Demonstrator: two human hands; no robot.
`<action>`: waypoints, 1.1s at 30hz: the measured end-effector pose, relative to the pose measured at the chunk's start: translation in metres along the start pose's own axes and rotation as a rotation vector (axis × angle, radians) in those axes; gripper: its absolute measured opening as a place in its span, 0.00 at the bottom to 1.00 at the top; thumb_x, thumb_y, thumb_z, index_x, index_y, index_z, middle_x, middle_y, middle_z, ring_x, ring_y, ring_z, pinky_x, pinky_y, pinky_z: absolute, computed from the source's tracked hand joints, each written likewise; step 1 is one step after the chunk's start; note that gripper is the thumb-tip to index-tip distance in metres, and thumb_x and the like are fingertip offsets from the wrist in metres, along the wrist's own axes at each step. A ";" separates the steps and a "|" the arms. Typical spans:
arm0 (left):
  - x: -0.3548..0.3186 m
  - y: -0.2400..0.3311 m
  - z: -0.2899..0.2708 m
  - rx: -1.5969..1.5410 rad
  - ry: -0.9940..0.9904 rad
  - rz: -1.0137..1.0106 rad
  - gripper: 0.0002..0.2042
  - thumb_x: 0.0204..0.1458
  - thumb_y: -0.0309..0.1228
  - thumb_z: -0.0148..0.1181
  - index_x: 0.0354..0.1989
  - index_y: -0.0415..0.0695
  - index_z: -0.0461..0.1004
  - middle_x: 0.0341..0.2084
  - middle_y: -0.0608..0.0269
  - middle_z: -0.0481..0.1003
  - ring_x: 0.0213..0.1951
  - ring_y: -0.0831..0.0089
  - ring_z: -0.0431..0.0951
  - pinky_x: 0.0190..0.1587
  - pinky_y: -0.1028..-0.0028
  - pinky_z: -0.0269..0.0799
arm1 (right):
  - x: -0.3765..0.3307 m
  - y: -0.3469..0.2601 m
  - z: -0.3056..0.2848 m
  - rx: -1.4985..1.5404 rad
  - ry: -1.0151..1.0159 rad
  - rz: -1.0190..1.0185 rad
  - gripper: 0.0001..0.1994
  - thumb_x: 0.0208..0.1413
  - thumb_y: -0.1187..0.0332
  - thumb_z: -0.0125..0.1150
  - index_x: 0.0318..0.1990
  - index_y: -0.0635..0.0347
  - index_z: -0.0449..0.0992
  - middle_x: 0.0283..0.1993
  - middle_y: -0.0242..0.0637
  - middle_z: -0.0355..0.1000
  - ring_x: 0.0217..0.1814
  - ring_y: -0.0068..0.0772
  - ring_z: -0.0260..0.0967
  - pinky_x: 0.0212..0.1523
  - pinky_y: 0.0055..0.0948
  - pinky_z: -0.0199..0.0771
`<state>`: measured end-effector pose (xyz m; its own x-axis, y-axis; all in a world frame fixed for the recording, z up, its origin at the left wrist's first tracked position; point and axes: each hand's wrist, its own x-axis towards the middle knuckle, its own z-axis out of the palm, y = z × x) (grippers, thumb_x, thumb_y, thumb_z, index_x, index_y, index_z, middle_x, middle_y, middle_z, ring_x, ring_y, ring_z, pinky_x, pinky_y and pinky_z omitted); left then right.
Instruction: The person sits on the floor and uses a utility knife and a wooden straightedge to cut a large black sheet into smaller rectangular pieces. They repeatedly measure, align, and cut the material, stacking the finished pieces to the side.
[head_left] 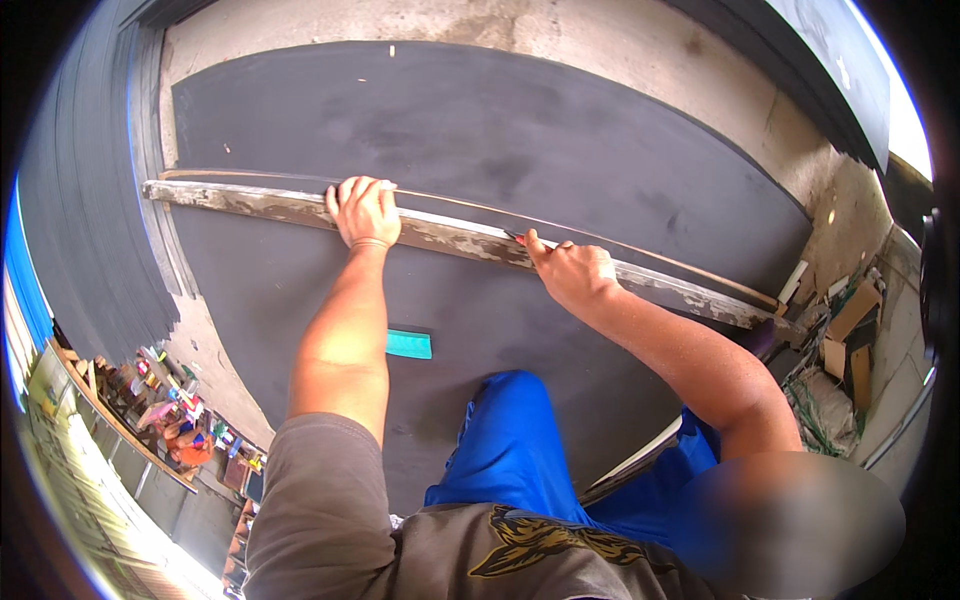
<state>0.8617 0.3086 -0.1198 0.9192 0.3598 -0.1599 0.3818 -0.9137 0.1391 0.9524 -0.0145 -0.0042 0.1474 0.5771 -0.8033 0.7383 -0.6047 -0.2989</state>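
Observation:
A long straight bar (450, 236), pale along its far edge and blotched brown and grey on its side, lies across a large dark grey sheet (480, 120). My left hand (363, 212) presses down on the bar left of its middle, fingers bent over its far edge. Farther right, my right hand (572, 270) is closed around a slim red-and-black tool (516, 238). Its tip meets the bar's far edge; most of the tool is hidden in my fingers. Just beyond the bar runs a thin brown strip (640, 247).
A small turquoise rectangular piece (410, 344) lies on the sheet near my left forearm. Grey corrugated panels (90, 190) stand at the left. Cardboard and scraps (850, 320) are heaped at the right. Mixed clutter (190, 430) sits at lower left. My blue-trousered knee (510, 430) rests over the sheet.

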 end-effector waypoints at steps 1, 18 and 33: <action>0.000 -0.001 0.000 0.010 0.016 0.006 0.12 0.63 0.40 0.55 0.33 0.56 0.85 0.40 0.75 0.81 0.58 0.68 0.73 0.73 0.47 0.48 | -0.007 0.007 0.005 -0.003 -0.007 0.003 0.35 0.65 0.70 0.57 0.78 0.66 0.52 0.42 0.41 0.83 0.43 0.36 0.85 0.37 0.36 0.86; -0.001 -0.015 0.007 0.084 0.021 0.033 0.18 0.69 0.41 0.48 0.35 0.58 0.87 0.41 0.76 0.82 0.58 0.71 0.75 0.73 0.54 0.50 | -0.120 0.124 0.120 0.023 -0.014 0.088 0.34 0.68 0.69 0.53 0.79 0.60 0.52 0.39 0.48 0.82 0.37 0.41 0.85 0.33 0.39 0.86; 0.006 -0.029 0.004 0.135 0.032 0.217 0.16 0.66 0.35 0.47 0.35 0.51 0.84 0.40 0.70 0.84 0.51 0.65 0.80 0.61 0.61 0.64 | -0.237 0.242 0.228 -0.013 -0.124 0.222 0.33 0.72 0.65 0.48 0.81 0.46 0.48 0.41 0.49 0.81 0.36 0.41 0.85 0.32 0.42 0.86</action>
<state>0.8561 0.3361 -0.1291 0.9816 0.1560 -0.1096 0.1606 -0.9864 0.0344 0.9464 -0.4228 -0.0035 0.2262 0.3585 -0.9057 0.7053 -0.7016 -0.1016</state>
